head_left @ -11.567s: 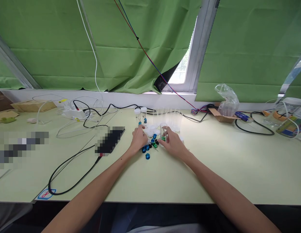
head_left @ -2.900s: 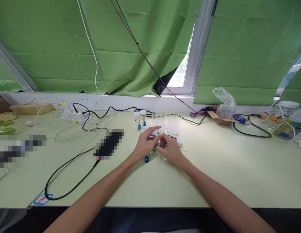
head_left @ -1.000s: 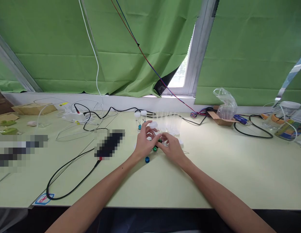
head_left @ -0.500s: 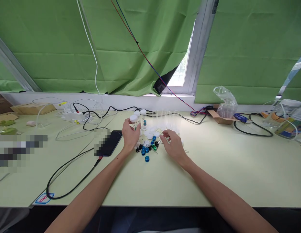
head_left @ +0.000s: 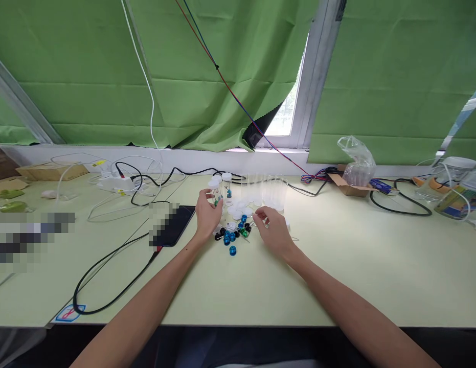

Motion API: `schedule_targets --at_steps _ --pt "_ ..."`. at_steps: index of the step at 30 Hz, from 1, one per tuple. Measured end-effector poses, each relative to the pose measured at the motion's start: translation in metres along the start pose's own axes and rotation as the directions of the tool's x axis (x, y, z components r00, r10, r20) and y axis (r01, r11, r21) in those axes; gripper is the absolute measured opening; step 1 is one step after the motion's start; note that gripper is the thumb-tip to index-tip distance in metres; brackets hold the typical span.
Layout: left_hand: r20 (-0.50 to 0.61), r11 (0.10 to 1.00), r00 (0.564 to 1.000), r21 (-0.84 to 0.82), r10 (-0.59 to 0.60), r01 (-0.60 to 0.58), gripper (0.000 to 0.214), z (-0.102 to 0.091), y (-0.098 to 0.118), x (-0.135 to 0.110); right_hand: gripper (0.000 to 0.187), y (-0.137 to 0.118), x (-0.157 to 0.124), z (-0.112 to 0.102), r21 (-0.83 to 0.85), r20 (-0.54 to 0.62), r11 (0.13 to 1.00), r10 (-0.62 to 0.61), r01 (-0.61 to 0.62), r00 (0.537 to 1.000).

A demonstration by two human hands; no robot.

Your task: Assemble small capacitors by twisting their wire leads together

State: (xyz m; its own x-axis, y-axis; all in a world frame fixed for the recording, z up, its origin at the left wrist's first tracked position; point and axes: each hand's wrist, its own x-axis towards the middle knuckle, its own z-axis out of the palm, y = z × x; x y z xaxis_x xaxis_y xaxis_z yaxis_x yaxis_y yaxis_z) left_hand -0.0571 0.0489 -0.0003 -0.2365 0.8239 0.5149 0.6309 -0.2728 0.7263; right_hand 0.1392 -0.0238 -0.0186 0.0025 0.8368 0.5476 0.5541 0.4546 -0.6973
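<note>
My left hand (head_left: 206, 216) is closed round a small clear vial with a white cap (head_left: 213, 188) and holds it upright just above the table, beside another capped vial (head_left: 226, 185). My right hand (head_left: 273, 231) hovers to the right of a pile of small blue, green and black parts (head_left: 234, 232). Its fingertips are curled together, and what they pinch is too small to make out. A lone blue part (head_left: 232, 250) lies nearer me. Loose white caps (head_left: 238, 207) lie behind the pile.
Several empty clear vials (head_left: 274, 192) stand behind my right hand. A dark phone (head_left: 175, 226) with a black cable (head_left: 107, 266) lies to the left. Further off are a white power strip (head_left: 115, 180), a cardboard box with a plastic bag (head_left: 355, 176) and jars (head_left: 456, 176).
My hands, joined on the vial a second ago, have parted. The left has carried the capped vial back to the left beside the other capped vial; the right stays by the pile.
</note>
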Motion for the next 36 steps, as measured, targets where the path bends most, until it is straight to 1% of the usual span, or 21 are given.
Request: schedule_targets --at_steps 3,6,9,11,12,13,14,15,16,17,19,21,23,25,27,29,31,34,36 --pt "0.006 1.000 1.000 0.010 -0.006 0.006 0.046 0.001 -0.001 -0.001 0.014 -0.001 0.000 0.000 -0.006 0.006 1.000 0.007 -0.007 1.000" --pt "-0.053 1.000 0.999 -0.024 0.013 -0.014 0.055 0.002 0.000 -0.004 0.014 -0.003 0.000 -0.001 -0.012 0.005 1.000 0.011 -0.011 1.000" --pt "-0.169 0.994 0.981 -0.041 0.092 -0.100 0.057 0.000 0.005 -0.006 0.015 -0.004 0.000 -0.002 -0.015 0.011 1.000 0.009 -0.009 1.000" --pt "-0.256 0.984 0.952 -0.023 0.167 -0.179 0.048 -0.001 0.010 -0.008 0.016 -0.004 0.000 -0.002 -0.013 0.018 1.000 0.010 -0.010 1.000" --pt "-0.284 0.976 0.937 -0.027 0.201 -0.218 0.043 -0.001 0.013 -0.009 0.016 -0.003 0.000 -0.002 -0.011 0.021 1.000 0.011 -0.010 1.000" --pt "-0.290 0.966 0.928 -0.042 0.233 -0.255 0.038 -0.001 0.015 -0.011 0.016 -0.003 0.000 -0.001 -0.008 0.024 1.000 0.011 -0.010 1.000" --pt "-0.262 0.955 0.929 -0.069 0.263 -0.290 0.035 0.000 0.016 -0.013 0.016 -0.002 0.000 -0.001 -0.004 0.027 1.000 0.010 -0.010 1.000" --pt "-0.207 0.941 0.931 -0.092 0.301 -0.325 0.031 0.001 0.017 -0.015 0.016 -0.002 0.000 -0.001 -0.001 0.029 1.000 0.009 -0.009 1.000" --pt "-0.136 0.925 0.926 -0.100 0.352 -0.366 0.025 0.003 0.018 -0.018 0.016 -0.001 0.000 0.000 0.002 0.030 1.000 0.007 -0.007 1.000" --pt "-0.054 0.905 0.909 -0.093 0.413 -0.416 0.019 0.005 0.019 -0.022 0.016 0.000 0.001 0.000 0.003 0.031 1.000 0.004 -0.004 1.000" --pt "0.076 0.855 0.852 -0.059 0.519 -0.516 0.014 0.010 0.020 -0.032 0.015 0.001 0.001 0.001 0.001 0.026 1.000 -0.008 0.008 1.000" --pt "0.167 0.793 0.777 -0.058 0.607 -0.607 0.014 0.016 0.021 -0.043 0.013 0.003 0.001 0.000 -0.006 0.012 0.999 -0.032 0.032 0.999" --pt "0.210 0.731 0.708 -0.049 0.674 -0.681 0.016 0.021 0.023 -0.052 0.015 0.005 0.002 -0.001 -0.023 -0.010 0.998 -0.056 0.056 0.998" --pt "0.234 0.685 0.662 -0.023 0.712 -0.728 0.018 0.023 0.027 -0.060 0.020 0.008 0.004 -0.003 -0.050 -0.047 0.997 -0.062 0.059 0.997" --pt "0.265 0.638 0.616 0.004 0.742 -0.770 0.016 0.023 0.031 -0.065 0.024 0.011 0.007 -0.007 -0.091 -0.098 0.994 -0.062 0.053 0.993" --pt "0.283 0.618 0.599 0.028 0.749 -0.786 0.015 0.022 0.034 -0.066 0.027 0.015 0.011 -0.011 -0.147 -0.153 0.988 -0.075 0.052 0.985" --pt "0.284 0.607 0.594 0.051 0.752 -0.793 0.016 0.021 0.035 -0.065 0.028 0.020 0.014 -0.015 -0.217 -0.203 0.975 -0.097 0.051 0.974" --pt "0.274 0.602 0.602 0.092 0.750 -0.793 0.018 0.021 0.032 -0.061 0.031 0.029 0.018 -0.018 -0.320 -0.243 0.947 -0.081 -0.001 0.967" --pt "0.275 0.610 0.617 0.121 0.737 -0.783 0.020 0.021 0.028 -0.057 0.031 0.035 0.019 -0.018 -0.387 -0.226 0.921 -0.051 -0.041 0.973"
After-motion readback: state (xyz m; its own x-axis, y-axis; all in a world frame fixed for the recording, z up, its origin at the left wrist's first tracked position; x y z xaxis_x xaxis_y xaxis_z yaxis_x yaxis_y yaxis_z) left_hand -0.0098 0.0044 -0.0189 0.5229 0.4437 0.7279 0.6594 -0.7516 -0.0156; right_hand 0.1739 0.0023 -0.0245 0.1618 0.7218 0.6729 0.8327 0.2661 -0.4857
